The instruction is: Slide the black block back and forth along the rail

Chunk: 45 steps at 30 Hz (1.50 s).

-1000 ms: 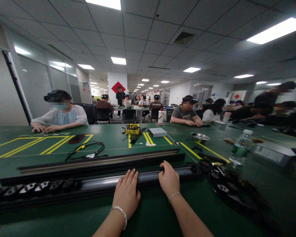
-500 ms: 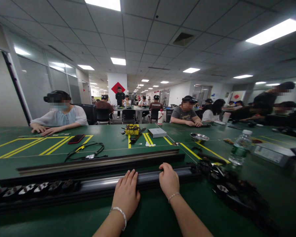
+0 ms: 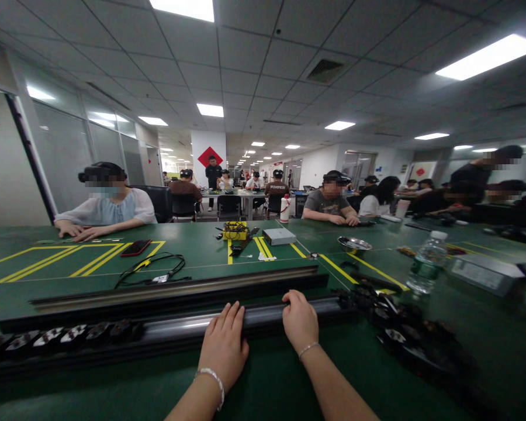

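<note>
A long dark metal rail [image 3: 263,316] with a shiny channel lies across the green table [image 3: 201,257] just in front of me. My left hand [image 3: 223,345] rests flat on the rail's near edge with fingers stretched out, holding nothing. My right hand [image 3: 300,318] is curled over the rail a little to the right, fingers closed on it. Several small black and white parts [image 3: 61,334] sit in the rail at the left. A second long rail [image 3: 175,289] lies parallel behind it.
A heap of small black parts [image 3: 398,324] lies at the right, with a water bottle [image 3: 423,263] and a grey box [image 3: 486,273] behind. A black cable [image 3: 153,266], red phone [image 3: 135,247], yellow item [image 3: 235,230], white box [image 3: 279,235] and metal bowl [image 3: 354,243] lie further back. People sit across the table.
Hardly anything differs. My right hand's fingers have curled a little more over the rail. My left hand stays where it was.
</note>
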Each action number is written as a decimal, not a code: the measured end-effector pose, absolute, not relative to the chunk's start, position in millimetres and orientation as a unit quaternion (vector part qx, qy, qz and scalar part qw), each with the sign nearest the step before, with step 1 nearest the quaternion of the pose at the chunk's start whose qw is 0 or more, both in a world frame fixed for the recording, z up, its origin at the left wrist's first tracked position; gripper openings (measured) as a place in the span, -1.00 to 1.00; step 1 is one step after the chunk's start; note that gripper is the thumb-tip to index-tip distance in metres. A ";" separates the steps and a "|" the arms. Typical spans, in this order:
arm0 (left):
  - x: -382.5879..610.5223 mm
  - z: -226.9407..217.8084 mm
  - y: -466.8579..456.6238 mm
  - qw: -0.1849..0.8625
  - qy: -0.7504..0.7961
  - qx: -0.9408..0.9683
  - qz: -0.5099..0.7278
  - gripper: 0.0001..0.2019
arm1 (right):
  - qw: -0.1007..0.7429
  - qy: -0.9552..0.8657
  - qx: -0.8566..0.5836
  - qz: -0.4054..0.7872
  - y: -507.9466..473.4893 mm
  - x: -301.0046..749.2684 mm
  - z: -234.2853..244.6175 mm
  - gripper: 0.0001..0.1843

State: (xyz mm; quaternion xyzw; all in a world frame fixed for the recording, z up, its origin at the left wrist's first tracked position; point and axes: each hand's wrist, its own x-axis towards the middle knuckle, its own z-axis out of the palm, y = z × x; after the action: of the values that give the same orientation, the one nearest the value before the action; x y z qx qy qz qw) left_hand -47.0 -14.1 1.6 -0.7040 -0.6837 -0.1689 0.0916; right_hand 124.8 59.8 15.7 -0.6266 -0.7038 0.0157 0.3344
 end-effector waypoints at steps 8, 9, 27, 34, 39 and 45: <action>-46.1 2.4 -14.2 0.094 -0.683 -0.704 -0.173 -0.43 | 0.334 -0.699 -0.632 0.022 59.5 126.7 17.0 -0.74; -46.0 2.8 -14.3 0.092 -0.683 -0.704 -0.171 -0.43 | 0.334 -0.698 -0.632 0.023 59.1 126.8 17.5 -0.74; -45.8 4.1 -14.6 0.091 -0.685 -0.703 -0.168 -0.44 | 0.306 -0.664 -0.681 -0.043 53.9 138.6 25.8 -0.84; -44.9 7.1 -15.8 0.086 -0.689 -0.702 -0.158 -0.44 | 0.271 -0.663 -0.697 -0.049 50.0 137.4 30.0 -0.83; -45.6 5.5 -14.9 0.089 -0.689 -0.701 -0.159 -0.44 | 0.260 -0.668 -0.697 -0.025 50.2 137.8 30.3 -0.84; -45.9 5.5 -15.4 0.097 -0.684 -0.704 -0.163 -0.45 | 0.252 -0.666 -0.702 -0.010 50.6 137.3 32.6 -0.82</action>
State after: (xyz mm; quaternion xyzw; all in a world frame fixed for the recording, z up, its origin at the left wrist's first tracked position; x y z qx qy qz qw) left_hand -45.9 -15.4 5.5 -0.7043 -0.6840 -0.1633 0.0972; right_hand 137.3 50.6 32.6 -0.7020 -0.6659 -0.0101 0.2523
